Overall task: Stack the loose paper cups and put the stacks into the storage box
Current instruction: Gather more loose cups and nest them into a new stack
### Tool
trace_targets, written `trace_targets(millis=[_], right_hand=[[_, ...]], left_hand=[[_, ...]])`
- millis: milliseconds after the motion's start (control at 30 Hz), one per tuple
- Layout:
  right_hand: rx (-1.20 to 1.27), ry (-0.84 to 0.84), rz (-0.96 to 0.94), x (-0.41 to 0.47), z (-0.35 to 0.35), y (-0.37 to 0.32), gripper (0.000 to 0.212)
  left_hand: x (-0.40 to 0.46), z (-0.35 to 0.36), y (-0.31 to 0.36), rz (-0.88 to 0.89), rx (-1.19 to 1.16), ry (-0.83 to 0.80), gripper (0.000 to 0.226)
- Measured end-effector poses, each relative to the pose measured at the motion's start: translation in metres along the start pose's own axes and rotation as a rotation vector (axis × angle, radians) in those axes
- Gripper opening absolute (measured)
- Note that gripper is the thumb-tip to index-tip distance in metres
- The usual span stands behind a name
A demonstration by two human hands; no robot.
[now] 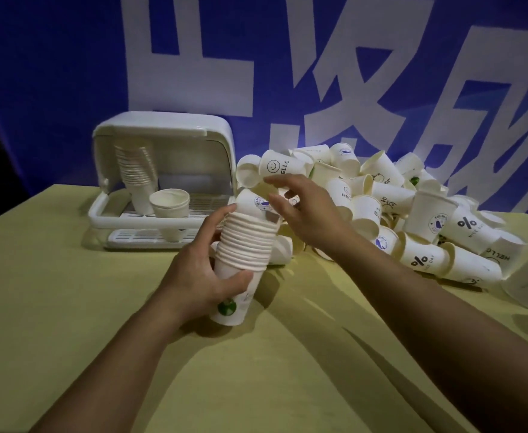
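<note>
A single head-worn wide-angle camera looks forward and down, close over a yellow table (69, 307), facing a blue banner (53, 73) at the far side.

2 bare forearms, sleeveless, hands (194, 270) ungloved

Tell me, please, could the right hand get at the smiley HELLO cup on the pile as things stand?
Probably yes: the right hand is open just below the smiley HELLO cup, which lies on top of the pile with nothing over it.
</note>
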State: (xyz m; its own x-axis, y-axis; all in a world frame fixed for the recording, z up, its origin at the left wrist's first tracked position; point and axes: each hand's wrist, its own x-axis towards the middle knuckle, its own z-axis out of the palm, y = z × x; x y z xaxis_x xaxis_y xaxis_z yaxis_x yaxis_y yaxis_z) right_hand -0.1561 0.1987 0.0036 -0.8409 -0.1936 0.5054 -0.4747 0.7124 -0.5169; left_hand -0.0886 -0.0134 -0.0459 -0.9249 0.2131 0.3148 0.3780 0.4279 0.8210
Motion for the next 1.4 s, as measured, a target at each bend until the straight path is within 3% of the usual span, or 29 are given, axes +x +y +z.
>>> trace_targets(millis=[167,300,433,500,600,733,867,1000,1133,1267,1400], right_hand=[[-0.426,-0.255,-0.045,0.031,0.031,0.005,0.073],[-0.487,-0.208,-0.062,0.035,0.041,0.001,0.072],[0.146,-0.014,-0.001,0.023,0.025,-0.019,0.073],[0.460,0.006,0.059,0.012,0.020,-0.037,0.072],[0.599,-0.061,0.060,-0.009,0.024,-0.055,0.069],[0.519,-0.176,0.030,-0.038,0.037,-0.055,0.056],[0.381,-0.136,-0.032,-0.046,0.040,-0.035,0.038],[-0.140,-0.098,-0.215,-0.033,0.039,0.006,0.044],[-0.595,-0.352,-0.190,-0.030,0.046,0.027,0.063],[-0.583,-0.261,-0.191,-0.028,0.049,0.027,0.062],[-0.092,0.015,-0.107,-0.024,0.032,0.014,0.061]], left_hand=[[-0.016,-0.012,-0.015,-0.030,0.012,0.056,0.101],[-0.025,-0.017,-0.025,-0.035,-0.013,0.077,0.106],[-0.029,-0.020,-0.026,-0.024,-0.060,0.073,0.106],[-0.029,-0.018,-0.025,-0.026,-0.084,0.060,0.106],[-0.029,-0.016,-0.026,-0.018,-0.120,0.049,0.112],[-0.029,-0.016,-0.028,-0.023,-0.139,0.082,0.116],[-0.031,-0.023,-0.036,-0.007,-0.198,0.154,0.108],[-0.029,-0.026,-0.040,-0.009,-0.246,0.226,0.092],[-0.029,-0.028,-0.043,-0.007,-0.274,0.276,0.092],[-0.030,-0.030,-0.044,-0.019,-0.273,0.296,0.097],[-0.031,-0.031,-0.045,0.009,-0.257,0.276,0.096]])
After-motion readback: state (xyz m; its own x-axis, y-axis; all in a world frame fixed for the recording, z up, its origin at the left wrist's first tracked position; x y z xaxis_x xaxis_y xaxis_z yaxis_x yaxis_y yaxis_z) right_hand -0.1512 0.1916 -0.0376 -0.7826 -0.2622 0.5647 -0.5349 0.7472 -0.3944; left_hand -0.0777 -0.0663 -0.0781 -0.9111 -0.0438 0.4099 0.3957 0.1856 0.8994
